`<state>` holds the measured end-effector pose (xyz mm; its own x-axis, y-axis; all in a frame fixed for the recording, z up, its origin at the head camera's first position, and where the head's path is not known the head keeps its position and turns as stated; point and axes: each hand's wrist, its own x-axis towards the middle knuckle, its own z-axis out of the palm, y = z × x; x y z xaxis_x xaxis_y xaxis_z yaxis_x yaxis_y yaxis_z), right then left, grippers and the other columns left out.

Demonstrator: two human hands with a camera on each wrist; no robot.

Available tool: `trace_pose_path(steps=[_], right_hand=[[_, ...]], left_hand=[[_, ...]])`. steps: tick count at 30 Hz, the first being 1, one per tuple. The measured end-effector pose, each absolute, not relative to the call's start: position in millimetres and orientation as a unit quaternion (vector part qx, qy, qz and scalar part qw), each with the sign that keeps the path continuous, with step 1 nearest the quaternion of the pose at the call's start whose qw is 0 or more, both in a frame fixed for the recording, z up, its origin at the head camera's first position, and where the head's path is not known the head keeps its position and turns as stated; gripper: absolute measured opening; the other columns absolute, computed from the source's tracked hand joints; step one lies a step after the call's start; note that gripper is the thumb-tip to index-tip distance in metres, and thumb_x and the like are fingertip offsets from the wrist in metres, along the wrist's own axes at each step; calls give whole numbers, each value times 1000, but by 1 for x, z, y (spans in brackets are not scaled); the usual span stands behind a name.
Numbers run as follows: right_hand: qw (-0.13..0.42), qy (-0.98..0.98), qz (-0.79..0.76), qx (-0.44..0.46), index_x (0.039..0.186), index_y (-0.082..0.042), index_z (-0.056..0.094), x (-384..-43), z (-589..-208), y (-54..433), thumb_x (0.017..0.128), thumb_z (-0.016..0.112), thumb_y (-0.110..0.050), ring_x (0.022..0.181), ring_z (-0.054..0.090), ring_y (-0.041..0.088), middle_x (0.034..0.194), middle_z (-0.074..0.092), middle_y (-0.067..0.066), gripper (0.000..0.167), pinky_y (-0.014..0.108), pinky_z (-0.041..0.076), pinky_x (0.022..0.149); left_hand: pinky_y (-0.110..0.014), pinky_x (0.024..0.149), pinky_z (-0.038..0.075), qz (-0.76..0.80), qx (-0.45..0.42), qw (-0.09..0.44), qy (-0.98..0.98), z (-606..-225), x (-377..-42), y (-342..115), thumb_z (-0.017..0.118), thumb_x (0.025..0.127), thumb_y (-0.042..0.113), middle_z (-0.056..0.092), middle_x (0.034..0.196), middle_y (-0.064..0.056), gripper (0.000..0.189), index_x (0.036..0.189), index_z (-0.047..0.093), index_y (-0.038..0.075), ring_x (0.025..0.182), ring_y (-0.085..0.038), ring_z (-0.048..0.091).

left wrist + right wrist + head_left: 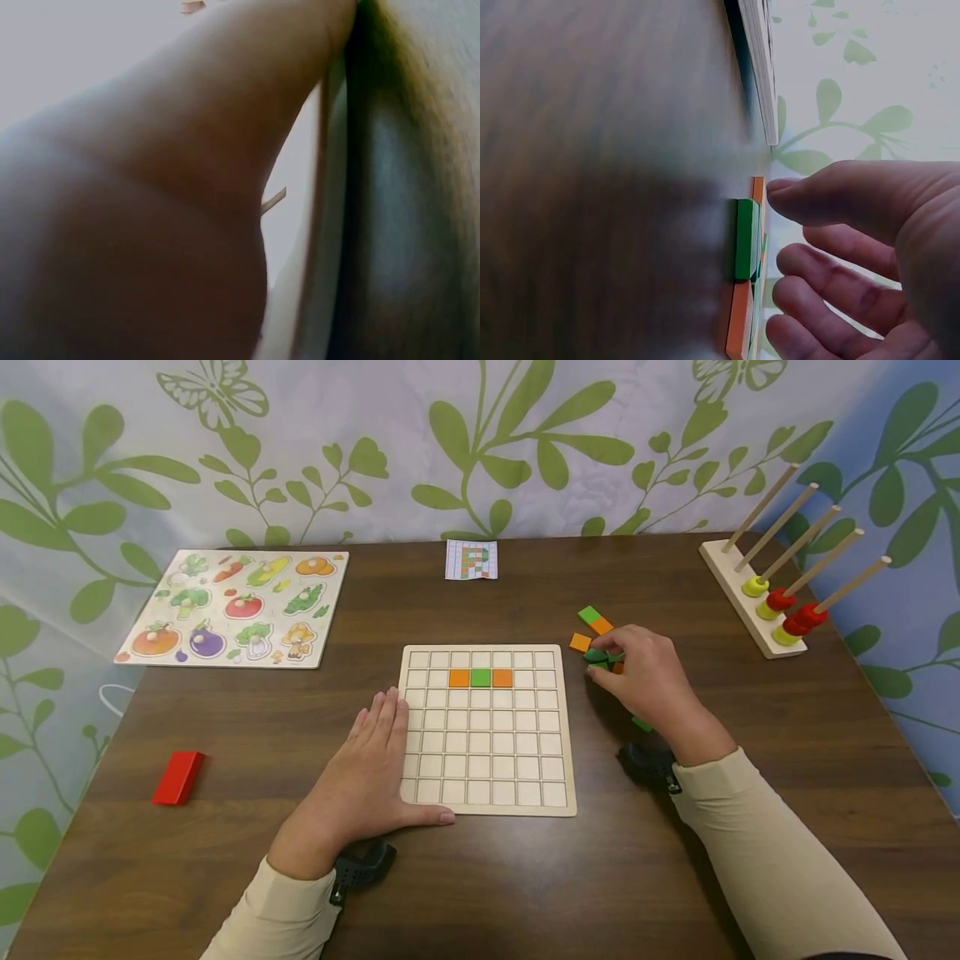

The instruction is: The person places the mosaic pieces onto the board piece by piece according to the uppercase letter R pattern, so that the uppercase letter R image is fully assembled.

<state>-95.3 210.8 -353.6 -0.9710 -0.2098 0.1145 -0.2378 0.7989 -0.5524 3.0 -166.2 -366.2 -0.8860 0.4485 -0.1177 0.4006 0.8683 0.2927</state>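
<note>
A pale wooden grid board (567,777) lies in the middle of the table, with two orange tiles (459,678) and a green tile (480,677) side by side in its second row. My left hand (363,768) rests flat along its left edge, fingers straight, thumb stretched along the near edge. To the right of the board, my right hand (648,672) hovers over a loose pile of tiles, thumb and fingertips apart around a dark green tile (745,240). An orange tile (738,319) lies beside that one. My right palm partly hides the pile in the head view.
A vegetable puzzle board (330,610) lies at the back left, and a red block (178,777) nearer on the left. A small printed pattern card (452,560) is at the back. A peg stand with rings (738,585) stands at the back right.
</note>
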Motion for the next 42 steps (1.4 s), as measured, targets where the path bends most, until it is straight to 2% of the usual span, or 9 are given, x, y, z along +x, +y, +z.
trace_pose_path(steps=[25, 42], right_hand=[[2, -953, 285, 101, 116, 8, 72, -103, -357, 208, 91, 84, -8, 105, 63, 41, 118, 65, 25, 32, 57, 54, 91], [-36, -962, 257, 84, 123, 9, 70, -109, -355, 203, 94, 81, -12, 115, 58, 44, 126, 63, 27, 37, 60, 49, 101]], left_hand=[[-55, 124, 14, 134, 223, 86, 962, -366, 4, -167, 68, 69, 92, 6, 170, -29, 151, 162, 13, -13, 157, -43, 7], [-55, 124, 14, 135, 223, 87, 961, -366, 4, -165, 70, 70, 91, 6, 170, -30, 151, 162, 14, -14, 157, -43, 7]])
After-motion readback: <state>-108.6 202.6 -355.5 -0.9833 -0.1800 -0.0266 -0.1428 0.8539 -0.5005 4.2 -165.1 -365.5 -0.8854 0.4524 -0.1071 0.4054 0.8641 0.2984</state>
